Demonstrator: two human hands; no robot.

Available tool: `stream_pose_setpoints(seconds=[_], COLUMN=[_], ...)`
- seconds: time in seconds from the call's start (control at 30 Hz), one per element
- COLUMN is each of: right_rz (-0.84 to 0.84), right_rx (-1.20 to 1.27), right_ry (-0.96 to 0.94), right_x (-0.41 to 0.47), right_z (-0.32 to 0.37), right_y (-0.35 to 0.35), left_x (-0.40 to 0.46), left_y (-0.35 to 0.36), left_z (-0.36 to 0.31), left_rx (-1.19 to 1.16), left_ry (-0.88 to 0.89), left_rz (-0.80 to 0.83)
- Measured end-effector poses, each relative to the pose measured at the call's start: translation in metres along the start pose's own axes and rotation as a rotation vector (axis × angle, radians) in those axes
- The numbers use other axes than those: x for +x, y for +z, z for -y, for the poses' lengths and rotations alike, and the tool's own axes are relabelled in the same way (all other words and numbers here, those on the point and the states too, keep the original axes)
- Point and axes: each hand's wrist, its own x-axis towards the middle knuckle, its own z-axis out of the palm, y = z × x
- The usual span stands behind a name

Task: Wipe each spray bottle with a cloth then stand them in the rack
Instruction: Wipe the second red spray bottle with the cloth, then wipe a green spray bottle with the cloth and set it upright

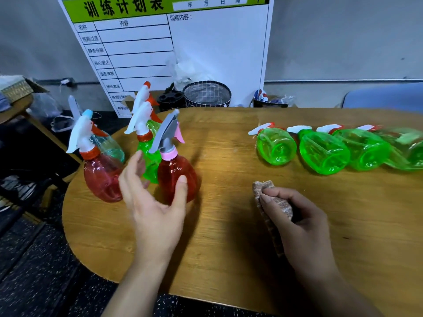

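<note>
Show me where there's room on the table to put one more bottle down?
Bare wood lies mid-table, between the upright red bottle and the lying green bottles, and along the near edge. The left corner is crowded with standing bottles; the right side holds the green row.

looks like some kind of gym or training room tbh. There's a big whiteboard (174, 49) leaning on the grey wall with a green header and a printed schedule grid in Chinese, dark speckled flooring (34, 266) like rubber gym mat, plus a wooden table (229, 236) and storage baskets (207, 93) behind it.
</note>
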Motion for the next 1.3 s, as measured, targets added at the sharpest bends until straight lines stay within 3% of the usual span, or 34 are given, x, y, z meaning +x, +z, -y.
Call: stream_pose_setpoints(seconds=[0.07,0.17,0.37,0.53,0.73,0.9,1.13,1.3], right_rz=[-0.013,-0.049,-0.170,-0.238,-0.253,-0.254,-0.235,-0.094], right_rx=[0.004,0.050,-0.008,-0.136,-0.123,-0.090,-0.019,0.172], right_ry=[-0.008,0.003,-0.022,0.043,0.030,0.034,0.067,0.158], right_x=[0.004,0.011,0.028,0.038,0.044,0.046,0.044,0.028], right_z=[0.003,0.006,0.014,0.007,0.011,0.013,0.004,-0.003], right_y=[-0.004,-0.010,-0.034,-0.057,-0.074,-0.080,-0.064,-0.038], left_x=[-0.005,-0.022,-0.043,-0.025,0.012,0.021,-0.017,-0.050], left_y=[0.000,0.015,0.083,0.145,0.206,0.222,0.151,0.088], left_z=[-0.018,-0.038,-0.057,-0.065,-0.081,-0.073,-0.072,-0.081], left_rx=[-0.021,-0.078,-0.162,-0.059,0.132,0.195,-0.210,-0.534], left_ry=[0.128,0.204,0.052,-0.004,0.071,0.035,-0.012,-0.165], left_rz=[-0.029,0.074,0.453,0.565,0.645,0.634,0.361,0.383])
